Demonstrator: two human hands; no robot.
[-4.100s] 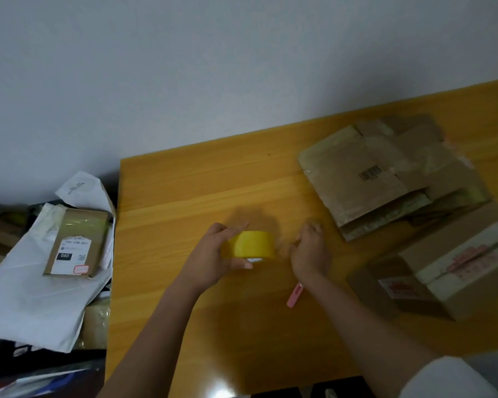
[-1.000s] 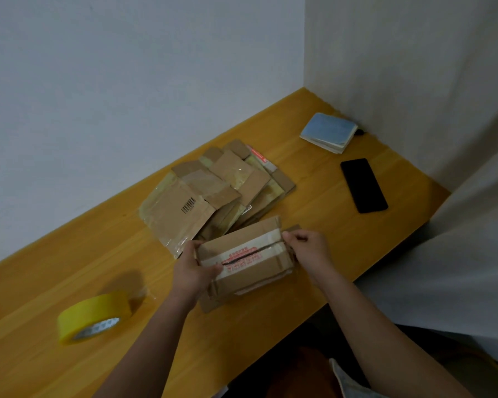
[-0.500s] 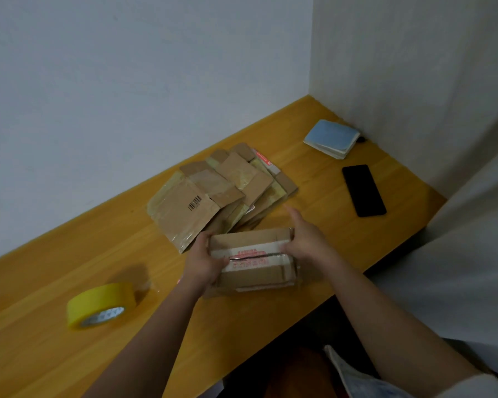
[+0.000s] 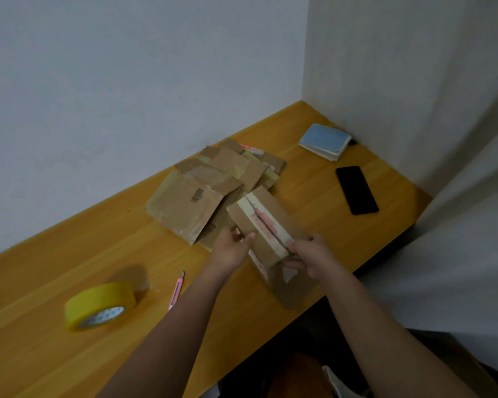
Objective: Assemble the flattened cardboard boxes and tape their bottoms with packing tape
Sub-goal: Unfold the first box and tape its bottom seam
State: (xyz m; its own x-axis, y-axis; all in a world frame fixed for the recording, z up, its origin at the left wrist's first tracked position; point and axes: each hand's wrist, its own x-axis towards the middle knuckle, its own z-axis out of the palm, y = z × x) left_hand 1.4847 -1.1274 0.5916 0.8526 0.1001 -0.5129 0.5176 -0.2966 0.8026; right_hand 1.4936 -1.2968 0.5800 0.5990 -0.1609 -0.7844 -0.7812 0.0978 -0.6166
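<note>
Two bare hands, mine, hold one cardboard box point(image 4: 263, 228) above the near edge of the wooden worktop point(image 4: 69, 254). My left hand point(image 4: 231, 252) grips the box's left side, thumb curled up onto the top face and the other fingers tucked under it. My right hand point(image 4: 311, 258) pinches the near end of the box, fingers closed on the end of the pale tape strip point(image 4: 266, 225) with red print that runs the length of the top face. The box is tilted, its far end raised toward the wall and its near end low by my hands. A flap hangs loose beneath it.

Just behind the box, touching its far left corner in this view, lies a fanned pile of flattened cardboard boxes point(image 4: 210, 191); the front one bears a barcode. To my left on the worktop sits a yellow roll of packing tape point(image 4: 99, 304), resting on its side. Between the roll and my left forearm lies a slim pink utility knife point(image 4: 176, 291). To the right, well apart from the box, lie a black phone point(image 4: 356, 189), face up, and a blue-covered notebook point(image 4: 325, 140) near the corner of the walls.
</note>
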